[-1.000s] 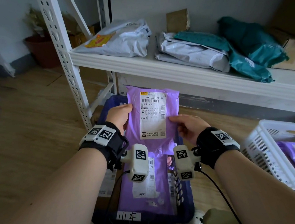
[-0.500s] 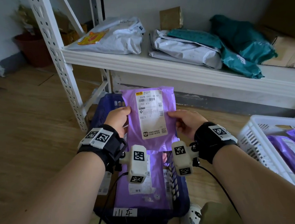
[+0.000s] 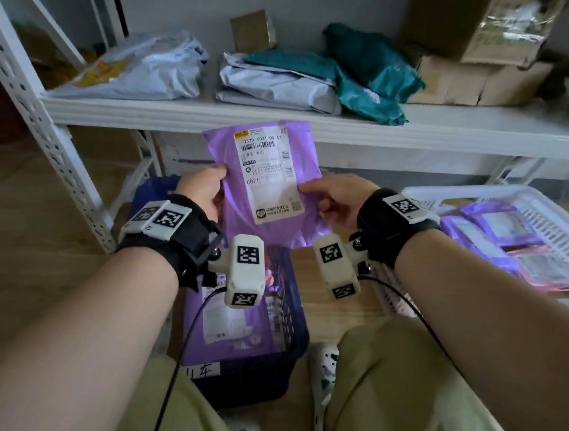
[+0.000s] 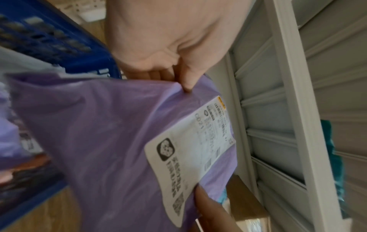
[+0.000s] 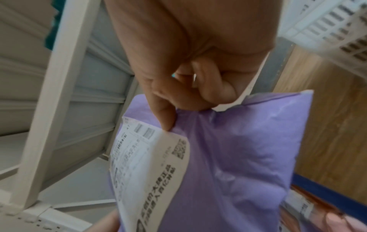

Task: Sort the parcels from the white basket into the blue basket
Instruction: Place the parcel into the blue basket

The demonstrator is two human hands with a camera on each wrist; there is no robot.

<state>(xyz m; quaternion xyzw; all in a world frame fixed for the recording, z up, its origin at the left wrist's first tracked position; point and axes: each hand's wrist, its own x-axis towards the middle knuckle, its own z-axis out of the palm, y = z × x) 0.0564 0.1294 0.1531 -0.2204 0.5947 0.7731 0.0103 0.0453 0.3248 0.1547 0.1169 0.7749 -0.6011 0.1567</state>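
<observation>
I hold a purple parcel (image 3: 266, 186) with a white shipping label upright in the air above the blue basket (image 3: 252, 372). My left hand (image 3: 205, 191) pinches its left edge, thumb on the front (image 4: 188, 81). My right hand (image 3: 336, 197) pinches its right edge by the label (image 5: 166, 119). The parcel (image 4: 111, 141) also fills the wrist views (image 5: 248, 157). The blue basket holds another purple parcel (image 3: 230, 319) lying flat. The white basket (image 3: 551, 212) stands at the right with several purple and pink parcels (image 3: 505, 240) inside.
A white metal shelf (image 3: 372, 132) runs across just behind the held parcel, loaded with grey bags (image 3: 146, 72), teal bags (image 3: 366, 70) and cardboard boxes (image 3: 470, 75). Its upright post (image 3: 37, 116) stands at the left. My knees (image 3: 378, 396) and a shoe (image 3: 324, 370) are below. The floor is wood.
The parcel has stayed gripped in both hands and has risen slightly in front of the shelf edge. The view has shifted, showing more of the white basket.
</observation>
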